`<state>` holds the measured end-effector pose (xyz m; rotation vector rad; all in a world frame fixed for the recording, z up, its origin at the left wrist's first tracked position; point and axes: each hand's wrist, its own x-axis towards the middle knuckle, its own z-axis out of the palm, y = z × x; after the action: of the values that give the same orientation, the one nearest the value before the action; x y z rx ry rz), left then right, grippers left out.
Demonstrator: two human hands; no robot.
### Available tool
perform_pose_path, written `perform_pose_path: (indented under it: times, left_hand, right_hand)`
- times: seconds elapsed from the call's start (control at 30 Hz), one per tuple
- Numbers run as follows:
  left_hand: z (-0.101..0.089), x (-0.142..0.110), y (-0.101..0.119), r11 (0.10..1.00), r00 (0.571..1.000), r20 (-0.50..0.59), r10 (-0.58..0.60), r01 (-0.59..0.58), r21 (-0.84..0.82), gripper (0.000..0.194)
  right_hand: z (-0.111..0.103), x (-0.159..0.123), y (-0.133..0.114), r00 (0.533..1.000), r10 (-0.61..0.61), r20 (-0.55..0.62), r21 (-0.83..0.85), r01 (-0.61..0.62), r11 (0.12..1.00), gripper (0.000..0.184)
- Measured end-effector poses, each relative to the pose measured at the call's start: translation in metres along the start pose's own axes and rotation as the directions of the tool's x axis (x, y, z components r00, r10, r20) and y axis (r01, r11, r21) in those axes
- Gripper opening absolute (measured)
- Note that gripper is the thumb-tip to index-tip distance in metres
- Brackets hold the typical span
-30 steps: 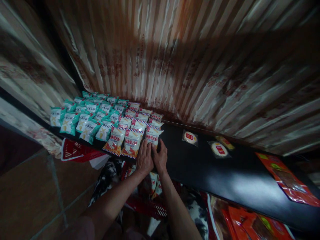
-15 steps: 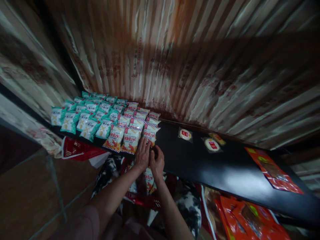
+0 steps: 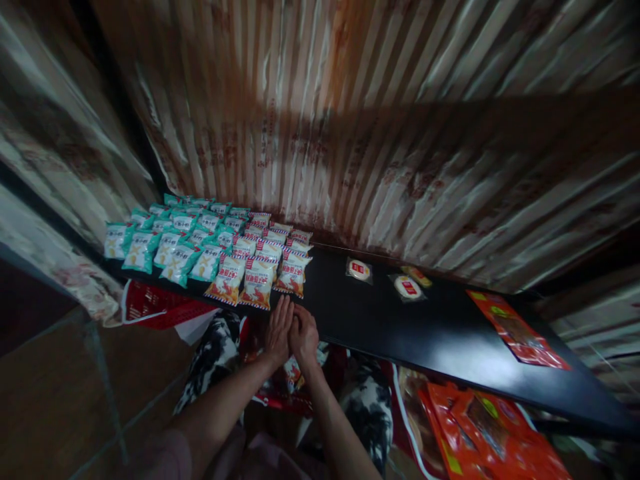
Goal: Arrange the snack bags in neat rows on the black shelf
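My left hand point(image 3: 279, 328) is open, its fingers stretched up at the front edge of a black shelf point(image 3: 430, 337). My right hand point(image 3: 303, 335) presses against it with its fingers curled; whether they hold anything is hidden. Both hands are just below a row of orange-and-white snack packs point(image 3: 257, 283) and touch none of them. Rows of teal snack packs point(image 3: 170, 245) lie to the left of those.
Two round cakes in clear wrap point(image 3: 359, 269) point(image 3: 407, 287) and a flat red-orange pack point(image 3: 515, 330) lie further right on the shelf. A red basket point(image 3: 150, 308) sits below the shelf on the left. More orange packs point(image 3: 480, 430) are at lower right. A corrugated wall backs the shelf.
Both hands have drawn back from the rightmost orange pack to the shelf's front edge, and they have come together. The view has pulled away slightly.
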<state>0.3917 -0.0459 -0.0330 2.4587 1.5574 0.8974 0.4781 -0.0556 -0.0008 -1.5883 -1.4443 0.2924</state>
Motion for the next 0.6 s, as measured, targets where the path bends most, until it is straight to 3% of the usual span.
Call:
perform_pose_path:
  times: [0.2, 0.37, 0.53, 0.6]
  left_hand:
    - [0.001, -0.026, -0.004, 0.993, 0.993, -0.033, 0.116, -0.115, 0.035, 0.052]
    - [-0.001, -0.051, -0.009, 0.988, 0.988, 0.047, 0.145, -0.147, 0.051, 0.054]
    - [-0.001, -0.082, -0.01, 0.999, 0.966, 0.254, 0.042, -0.032, -0.041, 0.055]
    - [-0.002, -0.091, -0.012, 0.992, 0.897, 0.434, -0.084, 0.114, -0.045, 0.054]
  right_hand:
    - [-0.005, -0.027, 0.001, 0.991, -0.136, -0.012, -0.019, 0.136, 0.991, 0.032]
    - [-0.003, -0.06, 0.007, 0.974, -0.226, 0.013, -0.097, 0.226, 0.969, 0.039]
    - [-0.001, -0.092, 0.026, 0.97, -0.155, 0.189, -0.166, 0.187, 0.968, 0.042]
    - [-0.001, -0.102, 0.038, 0.951, 0.016, 0.308, -0.218, 0.054, 0.975, 0.04]
